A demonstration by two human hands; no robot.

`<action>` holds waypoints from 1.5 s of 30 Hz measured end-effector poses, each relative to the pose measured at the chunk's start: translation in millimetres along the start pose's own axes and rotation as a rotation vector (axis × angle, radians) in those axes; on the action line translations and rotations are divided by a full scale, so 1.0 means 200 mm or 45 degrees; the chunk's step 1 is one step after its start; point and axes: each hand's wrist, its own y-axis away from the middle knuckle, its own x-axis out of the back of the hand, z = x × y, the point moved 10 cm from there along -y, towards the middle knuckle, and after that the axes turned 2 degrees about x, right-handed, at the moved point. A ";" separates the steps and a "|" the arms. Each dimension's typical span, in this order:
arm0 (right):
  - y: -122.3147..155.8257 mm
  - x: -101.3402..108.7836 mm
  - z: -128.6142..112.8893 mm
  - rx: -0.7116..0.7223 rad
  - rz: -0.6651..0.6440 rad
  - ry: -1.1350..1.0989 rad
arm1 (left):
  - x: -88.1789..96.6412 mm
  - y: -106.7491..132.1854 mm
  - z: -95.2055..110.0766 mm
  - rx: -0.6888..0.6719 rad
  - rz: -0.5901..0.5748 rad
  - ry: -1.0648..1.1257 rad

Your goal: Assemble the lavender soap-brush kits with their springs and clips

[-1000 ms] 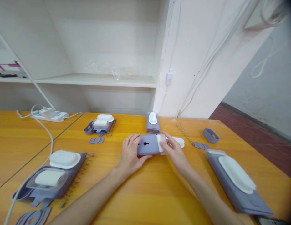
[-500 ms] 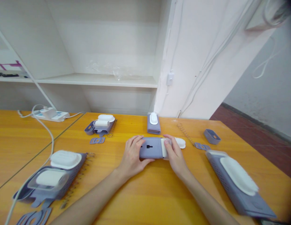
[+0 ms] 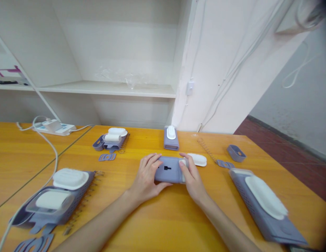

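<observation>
Currently, my left hand [image 3: 145, 179] and right hand [image 3: 191, 177], fingers tight on lilac case [image 3: 168, 170]; white oval piece [image 3: 196, 159] just beside case.

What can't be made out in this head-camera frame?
Head view:
Right end of the purple case: covered by the right hand.
Left end of the case: under the left hand.
Dark object at the bottom right corner: cut off by the frame edge.
Shelf items at far left: too small and blurred.
</observation>
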 end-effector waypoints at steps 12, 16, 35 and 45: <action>0.02 -0.02 -0.04 0.027 0.035 0.075 | -0.01 -0.01 0.02 0.019 0.021 -0.021; -0.03 0.06 -0.10 0.180 0.086 0.315 | -0.01 -0.02 -0.02 0.111 0.029 -0.043; -0.18 0.35 0.08 0.068 0.141 1.210 | -0.09 -0.02 -0.09 0.206 -0.112 -0.113; -0.17 0.37 0.29 -0.502 0.249 -0.354 | -0.13 -0.01 -0.08 0.200 -0.255 -0.048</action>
